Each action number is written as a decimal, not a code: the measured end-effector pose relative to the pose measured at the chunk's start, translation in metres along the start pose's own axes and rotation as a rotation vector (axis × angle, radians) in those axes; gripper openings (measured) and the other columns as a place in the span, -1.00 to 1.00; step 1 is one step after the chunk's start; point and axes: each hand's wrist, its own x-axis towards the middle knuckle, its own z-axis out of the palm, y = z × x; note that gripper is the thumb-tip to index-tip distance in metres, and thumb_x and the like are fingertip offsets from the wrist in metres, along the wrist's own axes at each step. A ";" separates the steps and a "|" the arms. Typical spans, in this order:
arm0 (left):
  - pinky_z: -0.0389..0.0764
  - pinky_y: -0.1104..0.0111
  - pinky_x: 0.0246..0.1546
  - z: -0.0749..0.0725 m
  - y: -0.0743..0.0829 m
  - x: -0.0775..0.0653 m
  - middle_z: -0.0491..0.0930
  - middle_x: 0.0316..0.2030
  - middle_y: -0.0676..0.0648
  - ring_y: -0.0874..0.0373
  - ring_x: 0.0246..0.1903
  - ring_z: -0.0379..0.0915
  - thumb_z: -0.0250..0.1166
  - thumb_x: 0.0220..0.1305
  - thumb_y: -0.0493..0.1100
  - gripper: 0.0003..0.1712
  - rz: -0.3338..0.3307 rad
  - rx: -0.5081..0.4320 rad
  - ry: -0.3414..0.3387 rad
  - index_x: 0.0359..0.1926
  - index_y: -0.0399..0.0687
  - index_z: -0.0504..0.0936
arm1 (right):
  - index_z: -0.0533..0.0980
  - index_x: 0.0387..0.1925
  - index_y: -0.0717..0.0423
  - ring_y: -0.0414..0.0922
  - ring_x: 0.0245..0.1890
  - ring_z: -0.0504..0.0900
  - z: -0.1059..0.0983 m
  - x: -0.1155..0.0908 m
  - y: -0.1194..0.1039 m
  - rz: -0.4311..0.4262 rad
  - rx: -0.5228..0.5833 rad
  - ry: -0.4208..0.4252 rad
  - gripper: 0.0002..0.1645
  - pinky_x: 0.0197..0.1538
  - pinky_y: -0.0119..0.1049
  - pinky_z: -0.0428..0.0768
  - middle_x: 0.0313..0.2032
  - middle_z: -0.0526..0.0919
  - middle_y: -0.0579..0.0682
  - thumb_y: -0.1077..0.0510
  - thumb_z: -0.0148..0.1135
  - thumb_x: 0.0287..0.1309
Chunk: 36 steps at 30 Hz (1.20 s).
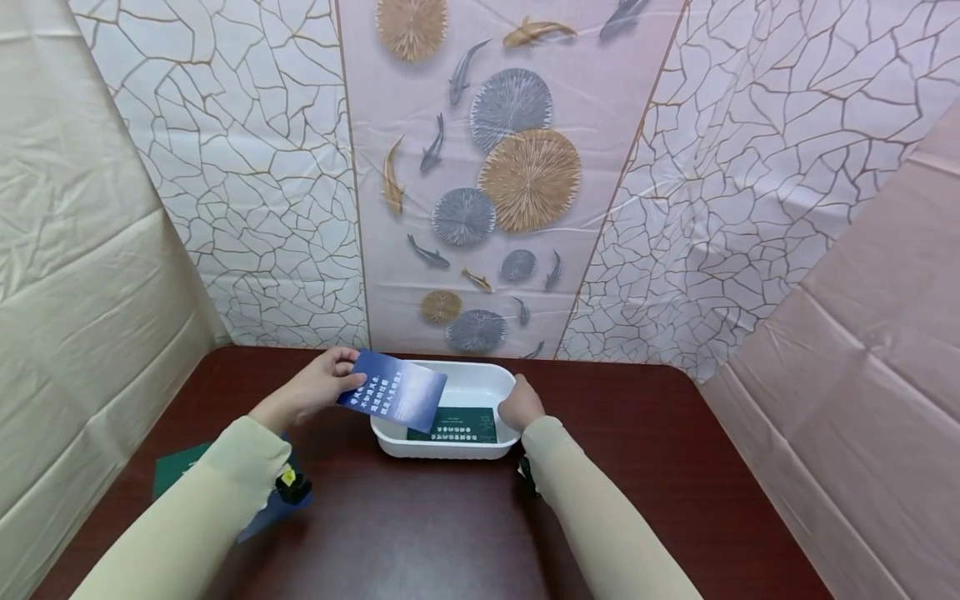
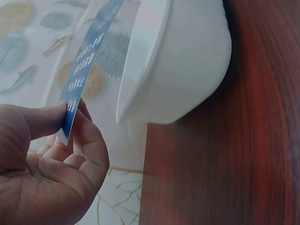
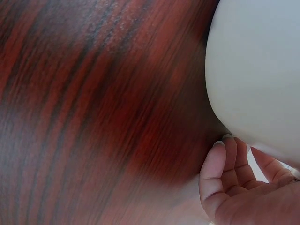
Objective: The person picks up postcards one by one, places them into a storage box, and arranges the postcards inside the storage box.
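Note:
Between thumb and fingers, my left hand (image 1: pixel 324 384) pinches one end of a blue card (image 1: pixel 397 390) with white writing. The card is tilted over the left part of a white plastic basin (image 1: pixel 450 451) and overlaps its rim in the head view. Inside the basin lies a green card (image 1: pixel 468 423) with white print, partly covered by the blue one. At the basin's right end, my right hand (image 1: pixel 521 406) holds the rim. The right wrist view shows its curled fingers (image 3: pixel 215 161) against the basin's outer wall.
On the dark red wooden table (image 1: pixel 622 467), a green card (image 1: pixel 176 467) and a blue card (image 1: pixel 262 521) lie at the left, partly hidden under my left sleeve. A patterned cloth (image 1: pixel 480 275) hangs right behind the table's back edge, with cloth walls on both sides.

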 end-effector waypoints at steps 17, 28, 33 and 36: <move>0.63 0.24 -0.28 0.047 0.008 0.025 0.57 -0.08 -0.26 0.03 -0.28 0.61 0.12 0.39 -0.33 -0.35 0.007 0.124 0.035 0.41 -0.09 0.08 | 0.02 0.46 0.19 0.09 0.24 0.37 -0.001 0.000 -0.001 0.018 -0.022 0.009 -0.12 0.18 0.08 0.42 0.33 0.28 0.23 0.36 0.18 0.17; 0.64 0.24 -0.33 0.076 0.011 0.034 0.47 0.01 -0.31 0.04 -0.29 0.62 0.12 0.38 -0.35 -0.38 0.009 0.211 0.018 0.38 0.01 0.14 | 0.02 0.47 0.18 0.10 0.18 0.43 0.003 0.000 0.000 0.032 -0.029 0.020 -0.10 0.07 0.10 0.50 0.29 0.33 0.23 0.36 0.20 0.15; 0.63 0.24 -0.31 0.088 0.014 0.037 0.47 -0.03 -0.28 0.04 -0.26 0.60 0.14 0.36 -0.36 -0.45 0.011 0.276 -0.007 0.29 -0.02 0.18 | 0.05 0.45 0.21 0.09 0.17 0.44 0.003 0.000 -0.001 0.018 -0.033 0.026 -0.12 0.07 0.09 0.51 0.27 0.35 0.23 0.38 0.20 0.14; 0.61 0.21 -0.24 0.093 0.012 0.040 0.46 0.02 -0.28 0.03 -0.16 0.57 0.15 0.35 -0.36 -0.43 0.016 0.319 -0.028 0.29 -0.04 0.17 | 0.07 0.43 0.23 0.09 0.16 0.44 0.004 -0.001 -0.002 0.006 -0.027 0.033 -0.13 0.08 0.08 0.50 0.26 0.36 0.24 0.39 0.20 0.13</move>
